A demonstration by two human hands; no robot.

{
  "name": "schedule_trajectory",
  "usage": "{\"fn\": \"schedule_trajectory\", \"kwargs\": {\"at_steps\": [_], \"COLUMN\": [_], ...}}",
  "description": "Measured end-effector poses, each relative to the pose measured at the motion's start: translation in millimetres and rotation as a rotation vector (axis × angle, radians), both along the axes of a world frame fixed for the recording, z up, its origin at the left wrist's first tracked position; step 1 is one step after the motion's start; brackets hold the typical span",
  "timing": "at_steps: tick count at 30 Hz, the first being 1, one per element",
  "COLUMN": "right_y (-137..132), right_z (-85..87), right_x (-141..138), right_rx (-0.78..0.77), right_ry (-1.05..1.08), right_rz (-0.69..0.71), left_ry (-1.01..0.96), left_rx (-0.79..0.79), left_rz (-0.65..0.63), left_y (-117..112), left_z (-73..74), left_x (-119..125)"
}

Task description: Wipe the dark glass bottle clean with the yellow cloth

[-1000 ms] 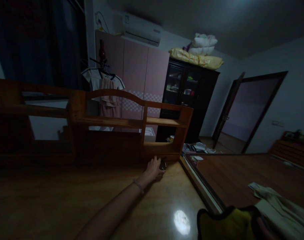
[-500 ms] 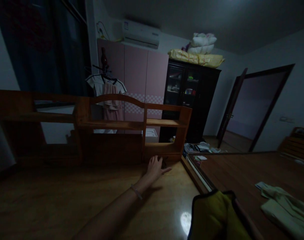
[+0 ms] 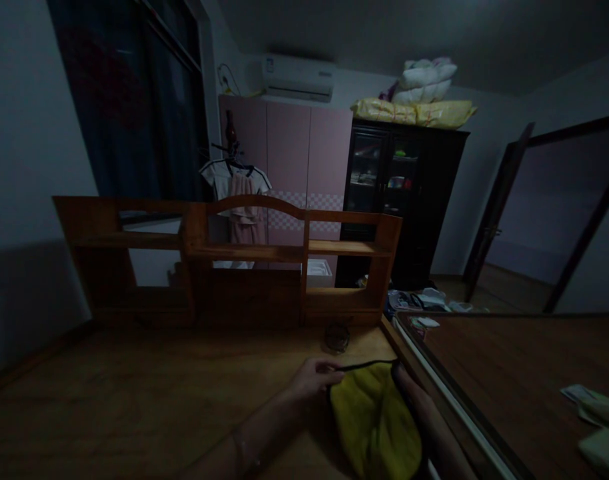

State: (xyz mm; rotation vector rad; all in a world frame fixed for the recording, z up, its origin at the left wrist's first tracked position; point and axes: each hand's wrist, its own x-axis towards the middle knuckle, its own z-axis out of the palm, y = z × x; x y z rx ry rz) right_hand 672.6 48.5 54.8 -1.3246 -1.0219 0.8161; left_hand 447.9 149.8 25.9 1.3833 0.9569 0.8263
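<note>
A yellow cloth with a dark border hangs between my two hands above the wooden desk top. My left hand is closed on its upper left edge, thumb and fingers pinching the border. At the cloth's upper right corner my right hand grips the other side, its fingers partly hidden by the cloth and the dim light. Just beyond the cloth, a small round see-through object stands on the desk near the shelf; its kind is hard to make out.
A wooden shelf unit runs along the desk's far side. To the right, past a raised edge, lies a brown surface with a pale garment. Behind stand a pink wardrobe, a dark cabinet and an open door.
My left hand has drawn back from beside the small round object and taken hold of the cloth's edge. The cloth has moved left and is spread between both hands. The view has shifted left.
</note>
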Motion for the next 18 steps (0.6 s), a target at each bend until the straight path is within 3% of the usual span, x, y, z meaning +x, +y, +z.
{"fn": "schedule_trajectory", "kwargs": {"at_steps": [3,6,10,13,16,18], "right_y": [14.5,10.7,-3.3,-7.2,-3.7,0.1], "right_z": [-22.2,-35.2,-20.1,-0.1,4.6,-5.2], "right_x": [13.8,17.9,4.8,0.3,12.0,24.5], "right_rx": [-0.072,-0.056,-0.047,-0.025,-0.085,-0.148], "right_ry": [0.066,0.031,-0.050,-0.062,-0.003,-0.018], "right_rz": [0.044,0.128,0.264,0.213,0.098,0.117], "left_ry": [-0.006,-0.021,-0.045,-0.072,-0.101,0.007], "left_rx": [0.109,0.200,0.331,0.386,0.307,0.253], "left_rz": [0.093,0.111,0.070,0.006,-0.031,-0.065], "left_y": [-3.4,-15.3,-33.7,-36.5,-23.4,-8.8], "left_z": [6.2,20.8,50.1,64.7,63.0,54.5], "left_x": [-3.5,-1.8,1.6,-2.9,-17.1,-29.0]}}
